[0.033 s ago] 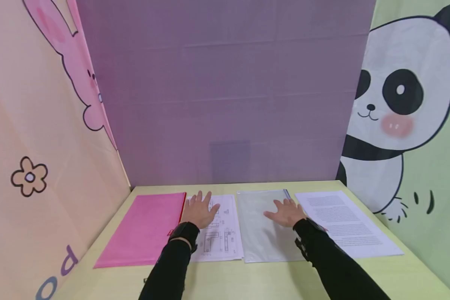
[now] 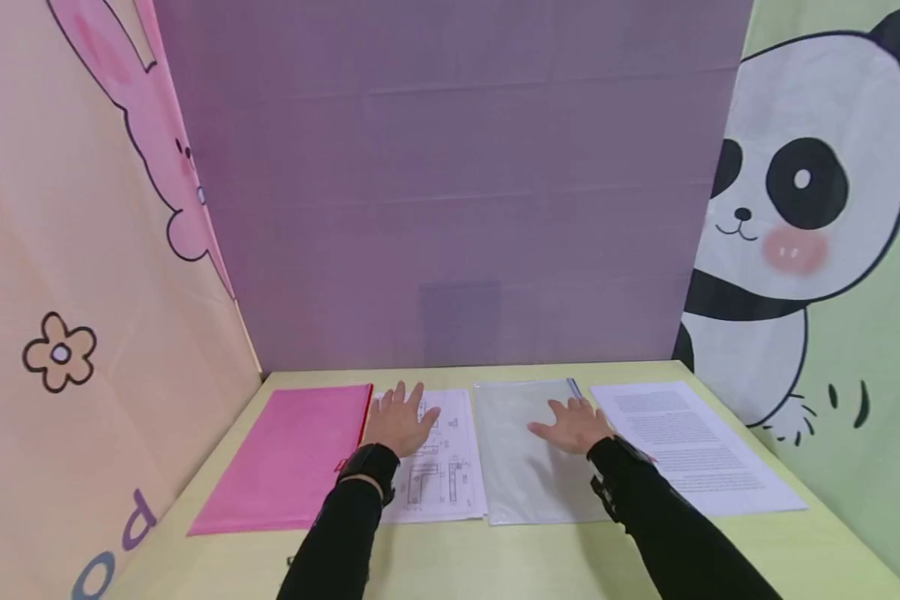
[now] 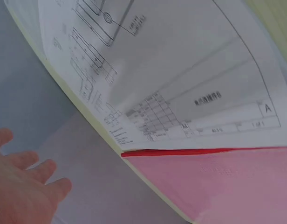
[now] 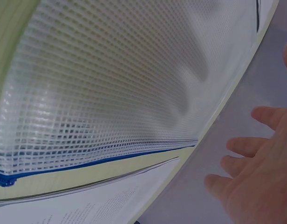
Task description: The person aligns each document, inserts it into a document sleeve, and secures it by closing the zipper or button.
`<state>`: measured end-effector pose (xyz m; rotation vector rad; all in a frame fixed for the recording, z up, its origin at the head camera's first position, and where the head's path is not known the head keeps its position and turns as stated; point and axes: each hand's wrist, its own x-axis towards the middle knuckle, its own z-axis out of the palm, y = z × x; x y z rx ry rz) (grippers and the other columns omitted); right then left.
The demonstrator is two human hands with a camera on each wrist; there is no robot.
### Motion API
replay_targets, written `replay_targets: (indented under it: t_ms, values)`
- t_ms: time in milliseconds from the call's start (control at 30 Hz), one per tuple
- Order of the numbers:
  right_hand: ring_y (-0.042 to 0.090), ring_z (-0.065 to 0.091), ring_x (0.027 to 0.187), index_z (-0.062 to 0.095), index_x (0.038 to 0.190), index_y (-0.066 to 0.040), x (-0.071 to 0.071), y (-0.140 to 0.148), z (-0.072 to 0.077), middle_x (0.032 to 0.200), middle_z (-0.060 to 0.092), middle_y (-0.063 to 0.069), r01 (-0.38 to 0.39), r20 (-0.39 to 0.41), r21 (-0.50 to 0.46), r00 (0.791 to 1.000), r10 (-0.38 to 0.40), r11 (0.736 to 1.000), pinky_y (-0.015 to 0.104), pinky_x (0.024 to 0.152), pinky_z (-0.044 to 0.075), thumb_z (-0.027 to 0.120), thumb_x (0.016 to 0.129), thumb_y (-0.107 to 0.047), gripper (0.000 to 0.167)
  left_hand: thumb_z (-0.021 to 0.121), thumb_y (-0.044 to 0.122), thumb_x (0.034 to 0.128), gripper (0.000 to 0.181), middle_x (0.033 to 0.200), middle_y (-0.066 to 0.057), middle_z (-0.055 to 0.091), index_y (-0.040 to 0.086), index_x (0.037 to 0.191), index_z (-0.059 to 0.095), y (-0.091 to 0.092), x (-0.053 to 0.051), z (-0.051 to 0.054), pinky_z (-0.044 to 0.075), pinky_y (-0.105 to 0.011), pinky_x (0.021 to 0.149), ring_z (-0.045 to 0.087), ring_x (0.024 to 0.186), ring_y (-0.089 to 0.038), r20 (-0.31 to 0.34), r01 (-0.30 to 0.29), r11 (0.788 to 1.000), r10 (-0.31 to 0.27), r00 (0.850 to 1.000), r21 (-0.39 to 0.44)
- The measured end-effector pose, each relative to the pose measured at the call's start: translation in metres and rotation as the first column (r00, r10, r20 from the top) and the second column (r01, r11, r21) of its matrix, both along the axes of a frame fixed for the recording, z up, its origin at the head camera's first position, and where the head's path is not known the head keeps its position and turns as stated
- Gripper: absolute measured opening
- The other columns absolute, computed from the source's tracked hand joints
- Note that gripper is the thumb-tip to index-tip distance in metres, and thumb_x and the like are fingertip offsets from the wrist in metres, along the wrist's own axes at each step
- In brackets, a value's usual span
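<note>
Left hand (image 2: 399,427) hovers over white drawing-printed paper sheet (image 2: 450,467), right hand (image 2: 573,427) over translucent blue-zipped mesh pouch (image 2: 517,467); sheet and pouch lie on desk (image 2: 480,567). Fingers spread, empty. Probably ready stage; next needs lowering to an edge.

Right hand (image 4: 260,172) at lower right, fingers apart; there's the blue-edged mesh pouch (image 4: 101,84) upper left, printed paper (image 4: 97,200) bottom left!

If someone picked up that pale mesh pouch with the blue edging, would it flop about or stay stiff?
The mesh pouch would probably sag if lifted by a corner, since it looks thin and lies flat. It is likely light, as no bulge shows. The blue edging might keep that side slightly stiffer.
</note>
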<state>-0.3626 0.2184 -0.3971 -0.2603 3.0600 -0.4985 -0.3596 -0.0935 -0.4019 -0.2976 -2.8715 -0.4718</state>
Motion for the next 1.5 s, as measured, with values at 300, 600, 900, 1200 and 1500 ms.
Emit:
replay_targets:
  t_ms: [300,600,900,1200,1500]
  values:
    - [0.059,0.037,0.134,0.045,0.146,0.008,0.002,0.005,0.004,0.144,0.044,0.039,0.028,-0.021,0.033,0.999,-0.027,0.999,0.069,0.107,0.032,0.048,0.103,-0.047,0.07,0.046,0.049,0.1049,0.066,0.159,-0.025,0.034,0.008,0.157,0.038,0.011,-0.005,-0.007,0.023,-0.06,0.119,0.034,0.145,-0.045,-0.007,0.045,0.999,-0.045,0.999,0.031]
    - [0.043,0.059,0.086,0.061,0.107,0.011,0.004,0.024,-0.003,0.1,0.061,0.03,0.16,0.008,0.038,0.987,-0.16,0.986,0.055,0.075,0.05,0.052,0.095,-0.021,0.036,0.053,0.034,0.1043,0.05,0.131,-0.025,0.058,-0.004,0.136,0.058,0.051,0.009,0.007,0.045,-0.055,0.104,0.055,0.123,-0.042,0.06,0.139,0.989,-0.142,0.988,0.044]
    - [0.031,0.055,0.069,0.057,0.082,0.003,0.015,0.041,-0.007,0.077,0.056,0.016,0.269,0.063,0.035,0.96,-0.271,0.962,0.05,0.068,0.049,0.052,0.086,-0.013,0.017,0.06,0.022,0.0975,0.047,0.132,-0.022,0.062,-0.008,0.134,0.057,0.088,0.028,0.005,0.054,-0.045,0.088,0.065,0.1,-0.031,0.281,0.118,0.935,-0.219,0.934,0.335]
    - [0.032,0.055,0.07,0.058,0.082,0.003,0.016,0.045,-0.019,0.078,0.057,0.016,0.295,0.082,0.033,0.952,-0.296,0.955,0.051,0.07,0.048,0.054,0.088,-0.014,0.018,0.065,0.023,0.092,0.064,0.128,-0.022,0.058,-0.01,0.143,0.045,0.102,0.042,-0.005,0.056,-0.045,0.07,0.057,0.091,-0.03,0.472,-0.1,0.877,-0.154,0.868,0.471]
    - [0.028,0.053,0.064,0.053,0.081,0.004,0.013,0.054,-0.027,0.074,0.054,0.014,0.231,0.093,-0.021,0.969,-0.228,0.973,0.037,0.056,0.044,0.052,0.086,-0.011,0.016,0.066,0.02,0.0856,0.056,0.115,-0.021,0.057,-0.012,0.128,0.05,0.102,0.041,-0.011,0.054,-0.04,0.06,0.055,0.096,-0.033,0.504,-0.265,0.748,-0.106,0.857,0.608]
